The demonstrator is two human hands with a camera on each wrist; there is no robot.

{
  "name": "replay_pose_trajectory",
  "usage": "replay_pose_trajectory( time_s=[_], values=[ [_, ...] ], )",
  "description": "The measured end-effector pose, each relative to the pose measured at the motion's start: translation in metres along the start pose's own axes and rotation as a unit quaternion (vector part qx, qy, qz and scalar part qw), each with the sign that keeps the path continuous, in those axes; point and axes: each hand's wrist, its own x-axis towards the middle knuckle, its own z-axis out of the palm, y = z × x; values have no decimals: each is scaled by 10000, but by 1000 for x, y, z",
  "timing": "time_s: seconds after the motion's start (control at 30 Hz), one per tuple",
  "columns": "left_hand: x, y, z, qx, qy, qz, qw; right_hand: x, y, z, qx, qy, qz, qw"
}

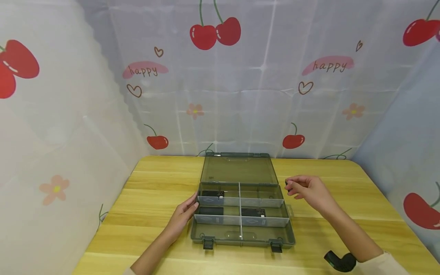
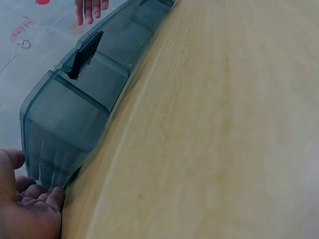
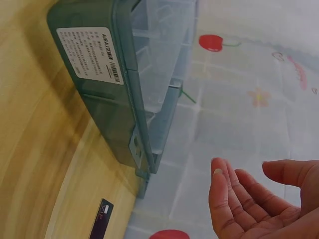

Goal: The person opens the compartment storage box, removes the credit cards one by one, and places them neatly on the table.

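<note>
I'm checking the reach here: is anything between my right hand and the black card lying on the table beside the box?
Nothing visible is in the way. The right hand hovers open, close to the black card, which lies flat on the table just outside the box, by its right rear corner.

Your right hand [image 1: 309, 190] has open table [image 1: 343, 206] beside it; the upright lid [image 1: 238, 169] blocks passage beyond the compartments.
</note>
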Motion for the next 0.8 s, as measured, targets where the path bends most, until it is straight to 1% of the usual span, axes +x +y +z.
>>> replay_pose_trajectory(
  time_s=[0.23,0.3,0.43,0.57,0.67,0.8],
  values=[
    [0,-1,-1,45,-42,36,10000,-3,-4,5,255,-572,224,9978],
    [0,-1,-1,47,-38,46,10000,-4,-5,8,231,-714,256,9969],
    [0,-1,-1,14,-24,86,10000,-4,-3,15,252,-887,365,9951],
    [-1,-1,1,-3,3,11,10000,-3,-1,21,403,-1092,514,9919],
    [-3,0,1,36,6,-29,10000,-1,1,24,526,-1416,531,9871],
    [-2,2,1,31,-23,-56,10000,3,4,28,820,-1901,611,9764]
  ],
)
